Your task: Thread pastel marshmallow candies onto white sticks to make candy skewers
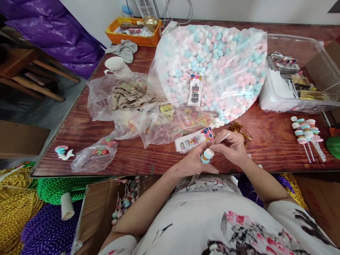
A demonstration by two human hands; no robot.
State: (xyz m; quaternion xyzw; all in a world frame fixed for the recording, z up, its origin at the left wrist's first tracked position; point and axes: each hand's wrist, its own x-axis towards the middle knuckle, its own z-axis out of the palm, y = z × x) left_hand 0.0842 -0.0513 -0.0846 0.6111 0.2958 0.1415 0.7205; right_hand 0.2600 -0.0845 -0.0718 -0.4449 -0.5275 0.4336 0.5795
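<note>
My left hand (pixel 190 162) is closed around a short stack of marshmallows (pixel 207 156), white and pale blue with an orange piece between them. Just to its right, my right hand (pixel 233 148) pinches a thin white stick (pixel 224 137) that slants up to the right. Fingers hide the stick's lower end, so I cannot tell whether it touches the stack. Behind my left hand lie printed wrappers (pixel 193 140). Gold twist ties (pixel 241 131) sit beyond my right hand. Finished-looking marshmallow skewers (pixel 305 131) are laid together at the right of the table.
A large clear bag of pastel marshmallows (pixel 212 49) fills the back, with a single packet (pixel 195 90) on it. Leftward are bags of gummy candy (pixel 180 122), a cloth (pixel 130 97) and a mug (pixel 116 64). A clear plastic tub (pixel 273 102) holds sticks and ties.
</note>
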